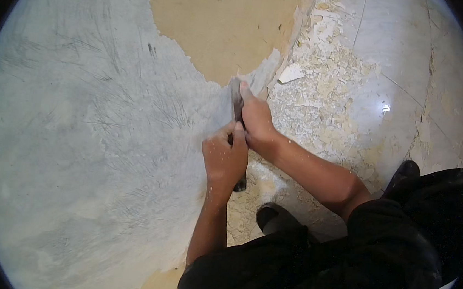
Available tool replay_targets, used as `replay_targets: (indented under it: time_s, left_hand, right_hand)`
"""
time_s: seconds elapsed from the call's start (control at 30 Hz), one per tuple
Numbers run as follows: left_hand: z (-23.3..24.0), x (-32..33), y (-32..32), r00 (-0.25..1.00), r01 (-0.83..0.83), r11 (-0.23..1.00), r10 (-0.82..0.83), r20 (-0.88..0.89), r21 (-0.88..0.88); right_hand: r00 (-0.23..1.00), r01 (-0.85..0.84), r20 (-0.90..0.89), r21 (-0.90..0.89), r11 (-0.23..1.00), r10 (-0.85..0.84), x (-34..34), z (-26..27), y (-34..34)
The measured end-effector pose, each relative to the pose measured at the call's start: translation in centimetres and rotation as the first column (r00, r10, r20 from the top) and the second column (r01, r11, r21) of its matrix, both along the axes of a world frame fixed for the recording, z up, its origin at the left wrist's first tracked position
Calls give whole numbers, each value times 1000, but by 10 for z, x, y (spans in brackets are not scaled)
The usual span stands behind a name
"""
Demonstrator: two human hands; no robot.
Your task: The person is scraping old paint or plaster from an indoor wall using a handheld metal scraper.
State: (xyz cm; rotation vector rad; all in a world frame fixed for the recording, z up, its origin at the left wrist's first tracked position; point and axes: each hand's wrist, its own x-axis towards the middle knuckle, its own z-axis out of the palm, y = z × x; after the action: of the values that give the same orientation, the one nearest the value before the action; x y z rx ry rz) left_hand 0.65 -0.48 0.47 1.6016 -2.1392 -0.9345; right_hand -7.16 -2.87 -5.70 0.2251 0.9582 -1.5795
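Both my hands grip one scraper (237, 99) with a flat metal blade. My left hand (225, 154) closes around its dark handle (241, 182), whose end shows below that hand. My right hand (255, 113) holds the blade part farther up, its thumb lying along it. The blade's far end is at the wall, by the ragged edge between the grey-white coating (133, 136) and the bare tan patch (221, 24). Scratch marks run across the coating. Just where the blade's edge meets the wall is partly hidden by my right hand.
Flaked paint or plaster chips (322, 98) cover the floor along the wall's foot. A larger white flake (290, 73) lies near the wall. Grey marble-look floor (393, 84) with cracks or joints extends to the right. My dark shoes (276, 218) stand among the debris.
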Motion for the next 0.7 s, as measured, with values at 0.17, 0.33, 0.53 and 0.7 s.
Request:
replay_targets:
  time_s: [0.17, 0.33, 0.53, 0.7]
  left_hand:
    - [5, 5, 14, 994, -79, 996, 82, -66, 51]
    - [4, -6, -9, 995, 75, 993, -69, 73, -87]
    - [2, 0, 3, 998, -12, 1000, 11, 65, 13]
    - [7, -13, -10, 989, 75, 996, -68, 128, -45]
  right_hand:
    - [996, -66, 57, -2, 998, 66, 9, 5, 9]
    - [999, 15, -32, 28, 999, -14, -5, 4, -6]
    - [996, -88, 28, 77, 993, 86, -2, 5, 7]
    - [997, -12, 76, 37, 999, 9, -10, -4, -9]
